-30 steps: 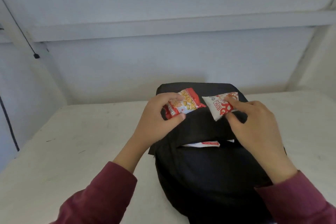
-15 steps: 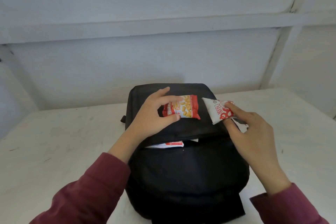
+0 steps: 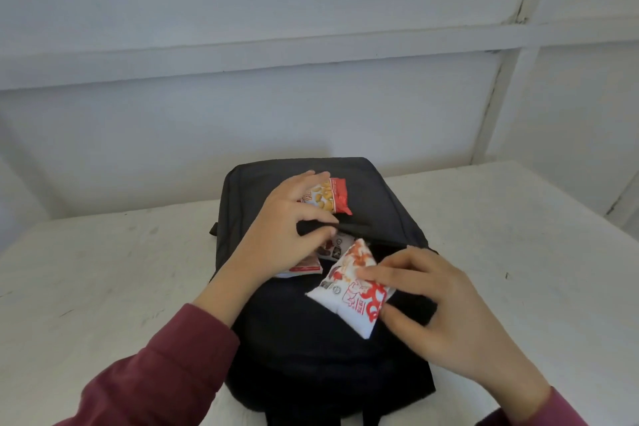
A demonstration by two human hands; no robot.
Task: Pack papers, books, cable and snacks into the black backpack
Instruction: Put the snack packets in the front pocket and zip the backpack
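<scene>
Backpack (image 3: 311, 356) open; left hand (image 3: 280, 235) grip holds red snack packet (image 3: 332, 197); right hand (image 3: 449, 315) grip pinches white packet (image 3: 352, 290), lettering unreadable.

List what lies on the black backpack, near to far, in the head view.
white snack packet pinched by the right hand → packets in the open pocket → red snack packet held by the left hand → black backpack far edge → wall
</scene>
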